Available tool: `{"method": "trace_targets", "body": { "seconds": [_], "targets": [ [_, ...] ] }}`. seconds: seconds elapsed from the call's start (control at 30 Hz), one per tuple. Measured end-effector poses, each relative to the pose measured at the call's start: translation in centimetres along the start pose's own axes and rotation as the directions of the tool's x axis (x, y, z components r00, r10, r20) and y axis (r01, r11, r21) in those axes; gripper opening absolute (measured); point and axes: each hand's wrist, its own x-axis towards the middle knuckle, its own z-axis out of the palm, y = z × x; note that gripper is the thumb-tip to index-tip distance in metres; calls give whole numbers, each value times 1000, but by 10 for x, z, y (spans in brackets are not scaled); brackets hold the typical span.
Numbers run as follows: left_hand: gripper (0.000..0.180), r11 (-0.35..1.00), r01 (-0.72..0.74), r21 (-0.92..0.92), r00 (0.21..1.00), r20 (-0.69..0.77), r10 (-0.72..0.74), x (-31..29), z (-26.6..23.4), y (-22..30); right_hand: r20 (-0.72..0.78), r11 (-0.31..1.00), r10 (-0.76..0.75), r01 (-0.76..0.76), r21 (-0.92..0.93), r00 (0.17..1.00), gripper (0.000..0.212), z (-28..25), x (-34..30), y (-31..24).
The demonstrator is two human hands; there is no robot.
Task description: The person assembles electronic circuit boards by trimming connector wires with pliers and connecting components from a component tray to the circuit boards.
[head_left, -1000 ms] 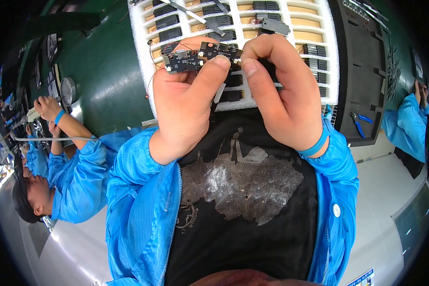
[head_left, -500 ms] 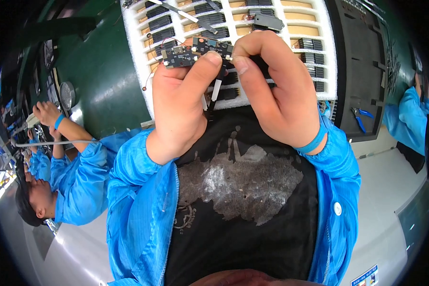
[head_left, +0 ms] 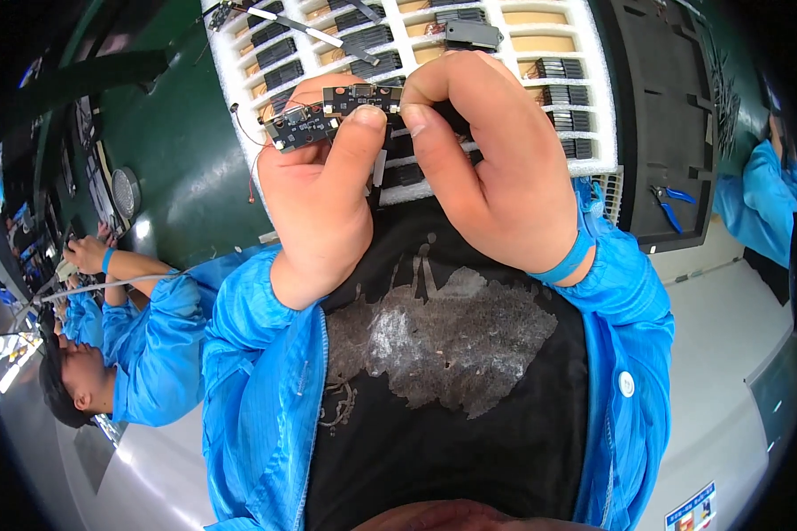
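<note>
Head view, from the left: a co-worker in a blue coat [head_left: 142,354] sits at the far-left edge, forearm stretched toward the dark green bench [head_left: 186,177]. Right of that, the person's left hand [head_left: 319,195] is raised in front of the chest, its grip clamped on a small dark circuit board [head_left: 299,126]: the thumb presses the board's near edge and the fingers curl behind it. A thin red wire [head_left: 250,150] trails from the board's left end. Touching that board on its right is a second small circuit board [head_left: 361,96], pinched between the tips of both hands. The right hand [head_left: 496,177] has its grip closed on this second board's right end, thumb on the near side and fingers wrapped over the far side; a blue wrist strap [head_left: 568,257] circles its wrist. Both boards are held above a white foam tray [head_left: 584,88] whose slots hold rows of dark parts. Farther right lies a black moulded tray [head_left: 673,133] with blue-handled pliers [head_left: 673,196] at its near edge, and another person's blue sleeve [head_left: 762,203] shows at the right rim.
</note>
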Motion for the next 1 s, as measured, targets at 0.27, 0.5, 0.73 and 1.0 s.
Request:
{"method": "trace_targets", "body": {
  "seconds": [0.27, 0.5, 0.73, 1.0],
  "targets": [
    [7, 994, -51, 91, 999, -1, 52, 2, -2, -6, -50, 1000, -7, 7, 0, 999, 9, 4, 0, 2],
    [7, 982, -146, 119, 989, 13, 145, 4, -3, -6, -95, 999, 17, -12, 46, 995, 9, 9, 1, -2],
    [8, 996, 89, -15, 971, 222, -84, 10, -15, 23, 219, 939, 158, -215, 267, 963, 5, -18, 18, -23],
    [9, 978, 10, 208, 943, 323, -79, 16, -34, 64, 404, 995, 19, -59, 86, 915, 11, -27, 56, -43]
  ]
}}
